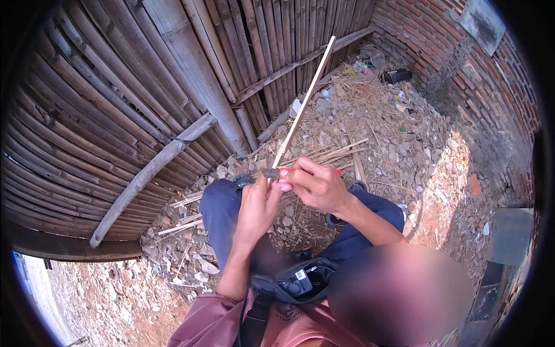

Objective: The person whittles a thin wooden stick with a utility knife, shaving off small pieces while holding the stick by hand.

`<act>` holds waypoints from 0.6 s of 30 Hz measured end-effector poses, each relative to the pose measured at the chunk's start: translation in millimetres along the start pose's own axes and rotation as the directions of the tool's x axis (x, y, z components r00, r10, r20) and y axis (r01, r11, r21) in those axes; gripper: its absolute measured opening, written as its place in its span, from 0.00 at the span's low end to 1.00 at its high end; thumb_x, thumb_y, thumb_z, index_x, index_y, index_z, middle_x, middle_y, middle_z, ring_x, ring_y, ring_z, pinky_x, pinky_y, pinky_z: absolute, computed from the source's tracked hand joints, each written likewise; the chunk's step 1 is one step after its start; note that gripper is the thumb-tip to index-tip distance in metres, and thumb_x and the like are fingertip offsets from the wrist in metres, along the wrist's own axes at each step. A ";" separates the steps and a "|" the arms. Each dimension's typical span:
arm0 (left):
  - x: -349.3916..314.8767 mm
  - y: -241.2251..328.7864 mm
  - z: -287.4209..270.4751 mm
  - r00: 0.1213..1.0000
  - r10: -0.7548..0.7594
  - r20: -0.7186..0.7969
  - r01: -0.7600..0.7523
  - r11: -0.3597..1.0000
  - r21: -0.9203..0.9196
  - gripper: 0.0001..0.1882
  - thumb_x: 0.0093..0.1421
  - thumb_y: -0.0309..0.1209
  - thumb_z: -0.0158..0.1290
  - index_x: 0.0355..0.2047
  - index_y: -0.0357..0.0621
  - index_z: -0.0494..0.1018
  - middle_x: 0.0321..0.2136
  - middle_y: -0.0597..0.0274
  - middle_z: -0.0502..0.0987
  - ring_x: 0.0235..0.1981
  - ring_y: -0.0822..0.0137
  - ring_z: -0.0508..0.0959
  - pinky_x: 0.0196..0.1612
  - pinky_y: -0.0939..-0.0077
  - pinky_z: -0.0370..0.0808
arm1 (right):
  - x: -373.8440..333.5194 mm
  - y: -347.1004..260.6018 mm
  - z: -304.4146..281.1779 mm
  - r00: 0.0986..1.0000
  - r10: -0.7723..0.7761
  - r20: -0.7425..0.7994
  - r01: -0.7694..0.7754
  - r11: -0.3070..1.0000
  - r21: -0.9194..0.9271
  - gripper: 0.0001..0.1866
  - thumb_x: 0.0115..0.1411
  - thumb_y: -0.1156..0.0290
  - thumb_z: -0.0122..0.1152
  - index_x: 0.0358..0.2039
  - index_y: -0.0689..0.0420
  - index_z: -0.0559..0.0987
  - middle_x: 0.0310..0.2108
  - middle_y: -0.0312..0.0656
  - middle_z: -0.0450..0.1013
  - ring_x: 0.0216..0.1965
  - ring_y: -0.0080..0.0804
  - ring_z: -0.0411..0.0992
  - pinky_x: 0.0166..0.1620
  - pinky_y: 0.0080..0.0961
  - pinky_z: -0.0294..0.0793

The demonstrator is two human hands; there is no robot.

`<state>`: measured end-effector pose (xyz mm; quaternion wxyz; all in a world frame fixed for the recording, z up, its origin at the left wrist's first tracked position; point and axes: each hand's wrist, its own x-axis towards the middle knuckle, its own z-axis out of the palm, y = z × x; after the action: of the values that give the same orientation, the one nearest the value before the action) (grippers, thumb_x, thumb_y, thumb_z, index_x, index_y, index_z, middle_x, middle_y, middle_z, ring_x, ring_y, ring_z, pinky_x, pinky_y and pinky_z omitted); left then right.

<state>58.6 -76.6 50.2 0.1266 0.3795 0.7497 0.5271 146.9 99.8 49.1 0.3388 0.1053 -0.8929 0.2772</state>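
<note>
My left hand (257,205) is closed on the near end of a long, pale bamboo strip (306,104), which slants up and away to the right in front of me. In my right hand (319,185) is a knife (270,173) with a red handle. Its short, dark blade lies against the strip's near end, just above my left fingers. Both hands nearly touch at the fingertips, above and between my bent knees. Fingers partly hide the strip's lower tip and the handle.
Several split bamboo pieces (332,155) lie on rubble beyond my hands; more strips (182,225) lie by my left knee. A bamboo wall (115,104) with a bent pole rises at left. A brick wall (497,87) stands at right. A black pouch (295,283) rests at my lap.
</note>
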 end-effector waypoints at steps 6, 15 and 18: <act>-0.2 5.1 2.3 0.995 -0.099 -0.025 0.101 0.990 0.097 0.16 0.73 0.36 0.58 0.41 0.30 0.75 0.21 0.41 0.77 0.23 0.43 0.80 0.30 0.57 0.74 | -5.3 1.8 2.1 0.999 0.027 0.043 -0.024 0.997 -0.068 0.14 0.58 0.74 0.73 0.45 0.54 0.84 0.32 0.39 0.72 0.24 0.37 0.79 0.25 0.35 0.78; 0.4 -5.3 7.4 0.979 -0.180 -0.098 0.194 0.969 0.156 0.21 0.71 0.44 0.59 0.34 0.34 0.76 0.16 0.42 0.71 0.20 0.40 0.72 0.29 0.53 0.72 | -10.1 -3.4 9.1 0.993 0.105 0.048 -0.093 0.975 -0.200 0.16 0.59 0.72 0.73 0.49 0.54 0.84 0.34 0.40 0.71 0.25 0.38 0.80 0.24 0.36 0.78; 2.2 -10.4 5.7 0.969 -0.236 -0.070 0.244 0.957 0.154 0.21 0.72 0.43 0.59 0.34 0.34 0.76 0.15 0.55 0.64 0.20 0.62 0.63 0.26 0.61 0.65 | -7.5 -2.9 10.0 0.997 0.078 0.020 -0.073 0.978 -0.193 0.16 0.59 0.72 0.73 0.49 0.53 0.83 0.33 0.40 0.71 0.26 0.39 0.81 0.24 0.36 0.79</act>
<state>56.0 -72.8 39.1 0.1393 0.2811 0.8334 0.4550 148.2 91.7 39.1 0.3244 0.0418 -0.9234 0.2007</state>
